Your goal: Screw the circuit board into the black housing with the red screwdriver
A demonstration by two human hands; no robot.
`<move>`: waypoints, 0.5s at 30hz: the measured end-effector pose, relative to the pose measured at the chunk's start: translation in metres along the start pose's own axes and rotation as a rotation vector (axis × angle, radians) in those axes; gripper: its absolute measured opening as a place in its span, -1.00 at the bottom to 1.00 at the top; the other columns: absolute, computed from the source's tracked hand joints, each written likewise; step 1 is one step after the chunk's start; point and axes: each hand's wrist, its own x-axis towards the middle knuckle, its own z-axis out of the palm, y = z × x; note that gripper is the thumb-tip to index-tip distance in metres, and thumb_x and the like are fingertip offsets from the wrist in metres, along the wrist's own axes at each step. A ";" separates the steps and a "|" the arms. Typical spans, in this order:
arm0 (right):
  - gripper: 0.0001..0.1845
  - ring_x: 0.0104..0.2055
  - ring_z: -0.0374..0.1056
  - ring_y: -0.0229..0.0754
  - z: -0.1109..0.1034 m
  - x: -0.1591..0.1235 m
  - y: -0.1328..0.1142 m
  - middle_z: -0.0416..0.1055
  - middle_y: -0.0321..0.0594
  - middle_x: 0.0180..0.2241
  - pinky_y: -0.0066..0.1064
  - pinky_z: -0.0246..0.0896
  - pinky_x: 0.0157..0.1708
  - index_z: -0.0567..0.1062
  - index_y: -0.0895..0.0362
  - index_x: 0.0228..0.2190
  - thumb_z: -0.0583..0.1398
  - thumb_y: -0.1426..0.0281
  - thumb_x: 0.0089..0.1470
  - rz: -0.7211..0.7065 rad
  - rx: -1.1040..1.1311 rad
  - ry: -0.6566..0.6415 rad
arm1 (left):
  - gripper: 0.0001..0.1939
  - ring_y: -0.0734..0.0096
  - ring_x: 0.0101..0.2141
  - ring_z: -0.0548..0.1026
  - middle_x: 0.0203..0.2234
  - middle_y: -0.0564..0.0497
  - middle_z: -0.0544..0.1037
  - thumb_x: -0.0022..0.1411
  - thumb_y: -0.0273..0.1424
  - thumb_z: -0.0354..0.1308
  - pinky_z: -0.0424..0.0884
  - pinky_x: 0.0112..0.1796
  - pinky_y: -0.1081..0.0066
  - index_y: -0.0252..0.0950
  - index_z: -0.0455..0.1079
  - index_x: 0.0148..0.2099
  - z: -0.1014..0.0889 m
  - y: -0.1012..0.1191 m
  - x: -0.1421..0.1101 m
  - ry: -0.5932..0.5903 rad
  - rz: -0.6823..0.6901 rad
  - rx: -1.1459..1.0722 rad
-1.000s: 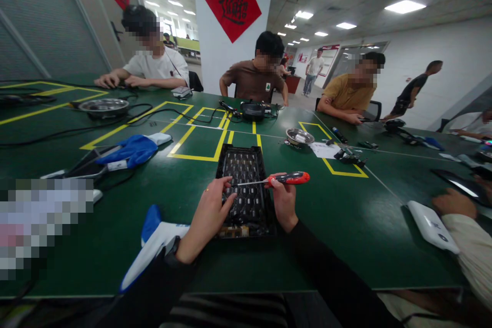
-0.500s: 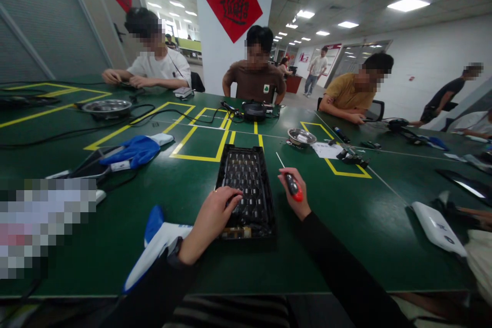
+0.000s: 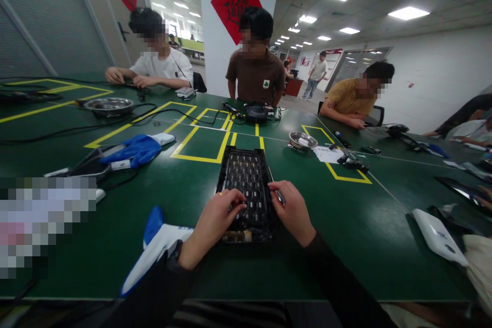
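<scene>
A black rectangular case [image 3: 224, 177] lies lengthwise before me on the green table, with rows of dark cells and metal tabs inside. Over its left half, my left hand [image 3: 220, 212] has thumb and forefinger drawn together. Whatever may be between those fingertips is too small to see. At the case's right edge is my right hand [image 3: 294, 210], fingers curled. A thin shaft and a dark glint of a screwdriver [image 3: 282, 197] show beside and under that hand; most of the tool is hidden.
A white and blue glove [image 3: 161, 246] lies by my left forearm, and a blue glove [image 3: 136, 151] farther left. Metal bowls [image 3: 303, 140] and cables stand across the table. A white device [image 3: 438, 236] is at right, near another person's sleeve. Several people sit or stand around.
My right hand swung the screwdriver away from the case, then came back to its right edge, the tool now mostly hidden. The left hand shifted slightly right and nearer over the case.
</scene>
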 end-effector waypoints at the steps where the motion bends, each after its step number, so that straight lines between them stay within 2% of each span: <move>1: -0.77 -0.19 0.27 -0.09 0.002 -0.005 -0.014 0.38 -0.14 -0.28 -0.19 0.17 -0.13 0.43 0.09 -0.23 0.07 0.51 0.06 -0.010 0.021 -0.079 | -0.89 0.38 -0.34 0.40 -0.39 0.03 0.43 0.17 -0.37 0.06 0.30 -0.29 0.37 -0.25 0.33 -0.23 0.001 0.000 0.000 0.003 0.005 0.000; 3: -0.81 -0.21 0.29 -0.11 0.008 -0.014 -0.034 0.39 -0.16 -0.28 -0.22 0.19 -0.16 0.44 0.08 -0.26 0.08 0.48 0.07 0.002 0.073 -0.168 | -0.89 0.39 -0.33 0.41 -0.38 0.03 0.44 0.18 -0.40 0.05 0.31 -0.28 0.38 -0.24 0.33 -0.22 0.002 0.000 -0.001 0.008 0.019 -0.012; 5: -0.79 -0.20 0.30 -0.12 0.015 -0.021 -0.044 0.39 -0.17 -0.26 -0.25 0.21 -0.17 0.42 0.08 -0.21 0.09 0.46 0.08 0.060 0.159 -0.184 | -0.87 0.40 -0.31 0.42 -0.36 0.03 0.45 0.18 -0.44 0.03 0.32 -0.28 0.40 -0.23 0.31 -0.19 0.002 0.000 -0.001 0.007 0.040 -0.034; 9: -0.77 -0.21 0.33 -0.17 0.025 -0.025 -0.042 0.40 -0.19 -0.25 -0.30 0.24 -0.18 0.41 0.09 -0.17 0.08 0.43 0.11 0.151 0.363 -0.118 | -0.87 0.43 -0.30 0.44 -0.35 0.06 0.47 0.18 -0.46 0.03 0.32 -0.28 0.43 -0.23 0.27 -0.18 0.001 0.003 -0.002 -0.051 0.072 -0.080; 15: -0.81 -0.23 0.32 -0.18 0.024 -0.026 -0.040 0.40 -0.20 -0.29 -0.33 0.22 -0.22 0.45 0.08 -0.24 0.08 0.42 0.11 0.095 0.422 -0.070 | -0.96 0.44 -0.35 0.41 -0.40 0.06 0.45 0.17 -0.46 0.03 0.31 -0.32 0.43 -0.26 0.27 -0.28 0.002 0.002 -0.002 -0.075 0.095 -0.059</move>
